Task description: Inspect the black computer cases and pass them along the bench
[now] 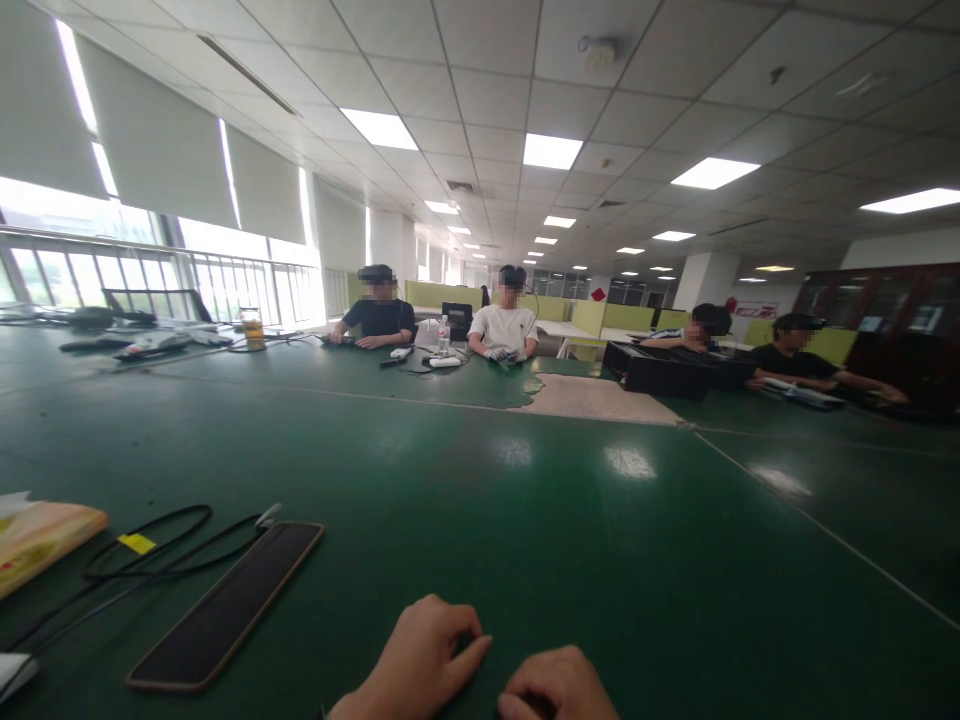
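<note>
My left hand (427, 655) rests on the green tabletop (480, 520) near its front edge. Its fingers are loosely curled, with the thumb close to the bent index finger, and nothing shows between them. Just to the right of it lies my right hand (559, 685), its fingers folded in and its lower part cut off by the frame. The two hands are apart. Left of my left hand is a dark phone (229, 605) with a light brown rim, lying flat. A black cable (169, 570) with a yellow tag runs to the phone's far end.
An orange and yellow packet (49, 540) lies at the left. Across the table several people sit, a bottle (444, 335) and small white devices near them. A cup (253, 328) stands far left. A black box (660, 370) sits far right, beyond a bare beige patch (600, 396).
</note>
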{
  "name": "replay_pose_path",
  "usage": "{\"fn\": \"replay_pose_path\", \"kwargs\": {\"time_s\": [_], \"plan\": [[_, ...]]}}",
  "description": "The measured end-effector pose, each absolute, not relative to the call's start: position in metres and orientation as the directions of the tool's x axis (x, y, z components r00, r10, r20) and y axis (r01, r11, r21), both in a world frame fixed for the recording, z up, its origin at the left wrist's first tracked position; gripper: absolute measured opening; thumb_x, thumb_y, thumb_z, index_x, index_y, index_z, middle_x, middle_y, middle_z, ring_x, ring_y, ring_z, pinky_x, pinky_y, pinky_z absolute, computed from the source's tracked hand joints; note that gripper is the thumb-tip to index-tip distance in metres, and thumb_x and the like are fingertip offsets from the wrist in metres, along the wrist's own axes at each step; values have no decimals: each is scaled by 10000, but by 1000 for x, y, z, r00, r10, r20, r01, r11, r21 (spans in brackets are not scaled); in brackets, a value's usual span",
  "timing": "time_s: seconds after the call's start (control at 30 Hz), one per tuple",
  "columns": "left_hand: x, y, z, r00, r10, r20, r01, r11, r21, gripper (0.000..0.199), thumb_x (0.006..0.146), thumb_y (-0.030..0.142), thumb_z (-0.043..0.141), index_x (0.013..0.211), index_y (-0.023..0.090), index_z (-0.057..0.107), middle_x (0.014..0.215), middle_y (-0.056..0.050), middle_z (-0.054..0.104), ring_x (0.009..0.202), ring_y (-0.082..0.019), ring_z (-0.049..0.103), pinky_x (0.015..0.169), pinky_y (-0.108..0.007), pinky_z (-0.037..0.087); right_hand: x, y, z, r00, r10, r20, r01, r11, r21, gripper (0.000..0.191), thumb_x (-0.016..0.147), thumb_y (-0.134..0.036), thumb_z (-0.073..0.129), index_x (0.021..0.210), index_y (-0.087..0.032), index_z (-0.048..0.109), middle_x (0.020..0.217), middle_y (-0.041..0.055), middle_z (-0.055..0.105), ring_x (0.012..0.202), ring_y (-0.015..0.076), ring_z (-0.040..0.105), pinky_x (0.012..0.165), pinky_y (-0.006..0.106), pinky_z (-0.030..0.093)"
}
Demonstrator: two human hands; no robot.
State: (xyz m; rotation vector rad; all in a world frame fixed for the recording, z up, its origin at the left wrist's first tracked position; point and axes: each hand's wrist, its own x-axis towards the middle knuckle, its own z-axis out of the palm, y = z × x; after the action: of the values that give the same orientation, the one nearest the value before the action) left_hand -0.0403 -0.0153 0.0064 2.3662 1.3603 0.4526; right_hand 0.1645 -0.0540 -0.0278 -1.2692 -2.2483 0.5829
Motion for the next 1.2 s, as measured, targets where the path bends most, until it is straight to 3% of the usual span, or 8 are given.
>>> {"fn": "replay_pose_path", "kwargs": {"time_s": [0.3,0.43,0.53,0.63,0.8,0.93,1.03,1.2], "plan": [[-39,-16,7,481,873,80,746,-455,486,264,872,437,524,773,248,678,699,24,651,701,-145,536,658,-263,324,165,-54,-26,-465,867,182,686,482,-545,174,800,-304,578,793,-226,733,737,1,726,663,140,639,612,225,421],[-40,-16,7,484,870,88,743,-462,484,265,879,439,520,790,247,679,695,20,643,709,-149,537,668,-269,325,172,-65,8,-211,963,165,838,265,-476,310,830,-379,534,1058,-251,701,980,61,713,880,226,650,749,324,489],[-43,-16,9,494,865,86,728,-466,503,297,897,471,491,831,258,687,731,16,647,736,-154,543,685,-273,332,213,-56,53,47,979,196,942,21,-335,597,836,-540,497,1331,-209,544,1350,122,551,1240,341,480,1012,517,383],[-44,-16,9,492,868,67,728,-452,515,318,898,494,482,844,259,690,746,10,646,757,-162,545,695,-278,340,286,-19,109,154,947,281,987,-134,-89,765,824,-649,430,1401,-147,452,1446,146,446,1362,365,321,1109,580,212],[-44,-17,8,489,868,84,719,-456,525,309,897,490,486,837,263,687,749,11,648,755,-164,547,702,-284,344,388,47,160,272,935,229,961,-276,-17,875,825,-667,385,1375,12,431,1426,242,437,1335,400,353,1060,543,297],[-47,-17,8,474,874,107,713,-452,536,307,895,492,491,832,264,688,735,13,641,744,-162,547,702,-283,345,393,60,140,182,969,166,983,-174,-61,669,892,-629,259,1183,-176,658,1211,119,662,1176,338,548,1001,485,360],[-50,-18,10,442,884,151,699,-445,559,321,900,490,483,833,256,693,710,15,620,726,-155,538,707,-277,350,378,54,126,135,970,201,990,-123,-70,731,914,-632,138,1023,-217,730,1016,107,731,1028,320,626,883,421,413],[-52,-11,46,347,897,275,608,-438,662,395,893,491,488,744,179,678,574,29,503,566,-114,439,609,-251,334,332,16,124,106,969,221,994,-94,-63,623,918,-615,196,1026,-310,728,1030,65,735,988,322,641,709,374,421]]}}
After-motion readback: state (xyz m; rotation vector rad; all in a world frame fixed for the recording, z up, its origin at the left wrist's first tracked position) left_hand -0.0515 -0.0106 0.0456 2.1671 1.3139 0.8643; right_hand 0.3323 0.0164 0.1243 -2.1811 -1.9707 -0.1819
